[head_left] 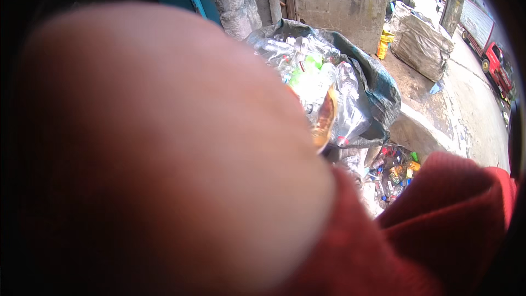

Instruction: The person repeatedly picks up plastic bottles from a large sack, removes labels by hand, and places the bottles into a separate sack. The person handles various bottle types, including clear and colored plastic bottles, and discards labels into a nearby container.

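Observation:
A large, blurred stretch of bare skin, which seems to be my right hand (175, 142) or forearm, is held very close and covers the left and middle of the head view. It comes out of a red sleeve (361, 252) at the lower right. Its fingers cannot be made out, nor whether it holds anything. My left hand does not show. Past the skin's edge stands a big grey-blue sack (383, 87), its mouth spread wide. Clear plastic bottles (348, 85) fill it, with some green among them. A brown and gold item (327, 115) lies at the near side, partly hidden.
Below the sack is a heap of small mixed bottles and caps (392, 172). A concrete wall (345, 8) with scrawled writing rises behind. Farther right are a yellow container (384, 44), a bulky whitish sack (419, 41) and a red truck (497, 66) on the street.

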Tool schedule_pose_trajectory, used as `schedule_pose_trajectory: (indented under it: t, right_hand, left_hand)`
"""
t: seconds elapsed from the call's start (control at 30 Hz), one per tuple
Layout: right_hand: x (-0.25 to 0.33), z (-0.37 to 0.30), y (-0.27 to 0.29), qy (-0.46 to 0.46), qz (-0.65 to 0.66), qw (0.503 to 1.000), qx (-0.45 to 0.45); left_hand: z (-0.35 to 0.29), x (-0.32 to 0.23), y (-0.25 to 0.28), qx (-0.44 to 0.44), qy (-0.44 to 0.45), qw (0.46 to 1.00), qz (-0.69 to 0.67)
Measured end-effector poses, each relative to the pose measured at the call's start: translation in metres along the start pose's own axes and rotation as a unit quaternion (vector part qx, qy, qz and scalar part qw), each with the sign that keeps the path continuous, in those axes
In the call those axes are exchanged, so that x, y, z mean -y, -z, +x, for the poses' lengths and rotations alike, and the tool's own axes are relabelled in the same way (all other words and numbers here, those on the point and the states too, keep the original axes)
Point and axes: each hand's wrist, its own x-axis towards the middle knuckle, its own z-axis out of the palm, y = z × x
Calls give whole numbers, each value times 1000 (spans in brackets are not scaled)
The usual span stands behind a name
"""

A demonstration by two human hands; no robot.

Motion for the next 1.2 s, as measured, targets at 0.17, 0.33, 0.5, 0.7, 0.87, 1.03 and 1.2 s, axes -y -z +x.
schedule_pose_trajectory:
  t: [0.17, 0.33, 0.5, 0.7, 0.87, 1.03, 1.2]
  right_hand:
    - [4, -11, -4, -21, 34, 998, 49]
    - [-43, -29, -66, -328, 192, 861, 339]
    - [-38, -60, -195, -492, 474, 709, 175]
    - [-7, -60, -234, -480, 657, 579, 47]
    - [-9, -128, -201, -473, 673, 569, 0]
    - [2, -296, -157, -571, 667, 456, -143]
    - [60, -491, -124, -842, 411, 303, -173]
  left_hand:
    - [-26, -13, 23, -31, -41, 999, 8]
    - [-38, -82, 64, -192, -139, 956, 175]
    - [-60, -104, 23, 38, -272, 888, 370]
    - [-60, -84, 3, -26, -230, 852, 470]
    - [2, -110, 119, -431, -365, 671, 481]
    - [51, -124, 239, -337, -46, 522, 782]
    - [33, -117, 170, -332, -269, 522, 738]
